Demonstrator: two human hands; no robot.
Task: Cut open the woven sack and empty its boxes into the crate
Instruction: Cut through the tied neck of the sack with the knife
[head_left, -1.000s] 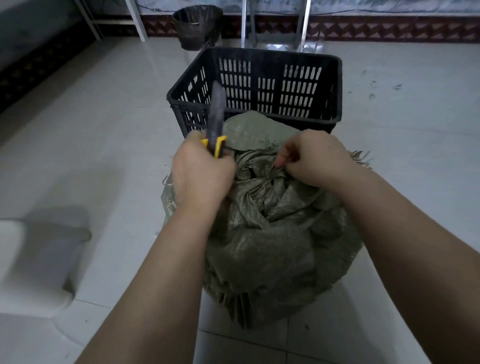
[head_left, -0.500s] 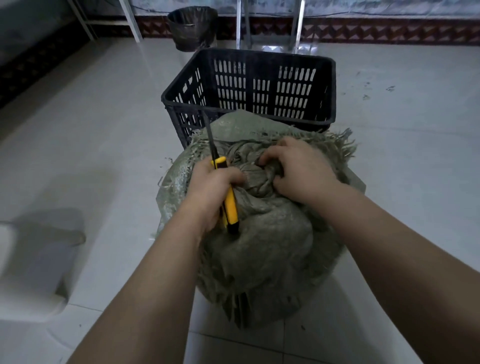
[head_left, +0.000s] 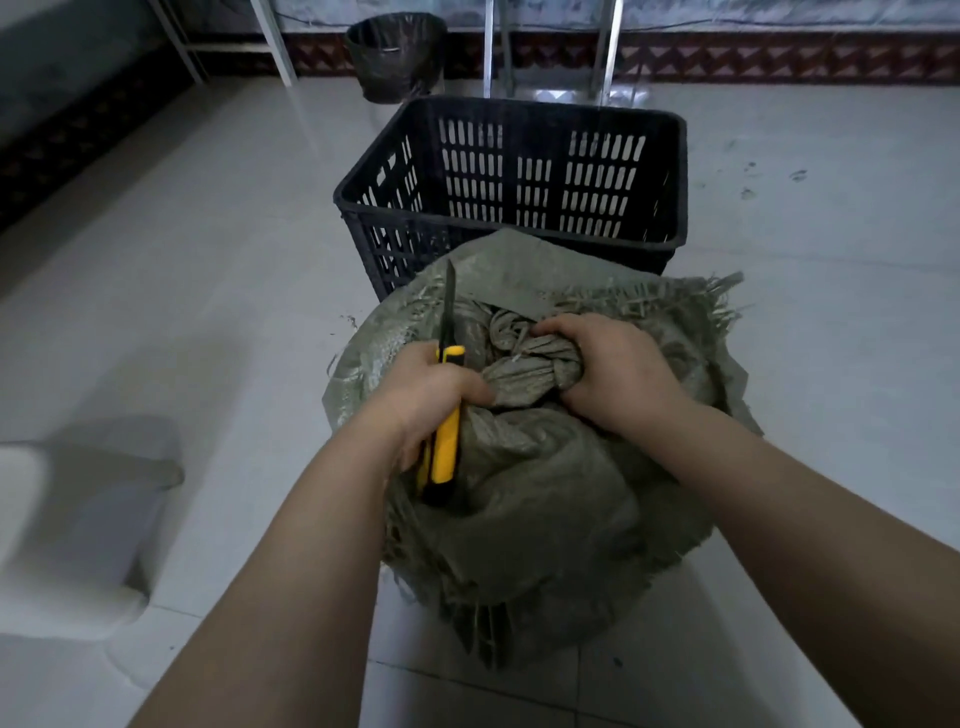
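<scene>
Our left hand (head_left: 426, 395) grips the knife (head_left: 445, 441). Our right hand (head_left: 618, 374) clutches the knotted sack (head_left: 545, 493), with the crate (head_left: 519, 106) beyond our fingers (head_left: 556, 325).

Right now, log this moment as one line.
left hand: grips knife, blade extended | right hand: grips sack knot | crate: beyond sack

Floor (head_left: 208, 312): pale glossy tiles, dark patterned skirting at the far wall.
- Sack (head_left: 545, 509), grey-green, woven, standing near centre.
- Crate (head_left: 415, 210), black, slotted, just behind the sack and touching it.
- Bin (head_left: 395, 57), dark, by the wall.
- Metal legs (head_left: 272, 47), upright.
- White object (head_left: 52, 545), left, unclear.
- Specks (head_left: 748, 193), right.
</scene>
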